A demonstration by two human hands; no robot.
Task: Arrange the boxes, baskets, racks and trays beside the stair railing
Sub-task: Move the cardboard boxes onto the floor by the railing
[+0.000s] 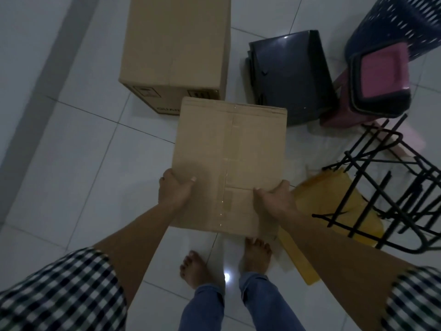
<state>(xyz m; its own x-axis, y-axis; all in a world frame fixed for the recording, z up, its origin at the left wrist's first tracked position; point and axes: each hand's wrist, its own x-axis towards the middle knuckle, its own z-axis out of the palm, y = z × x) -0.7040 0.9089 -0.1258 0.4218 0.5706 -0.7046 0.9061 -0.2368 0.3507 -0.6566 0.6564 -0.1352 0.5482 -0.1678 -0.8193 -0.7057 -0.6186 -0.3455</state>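
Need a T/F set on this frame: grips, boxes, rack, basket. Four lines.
1. The left grip and right grip both hold the small box. True.
2. The big box has its flaps open. False: its top is closed.
3. The rack is black wire. True.
4. The basket stands left of the big box. False: it is far to its right.
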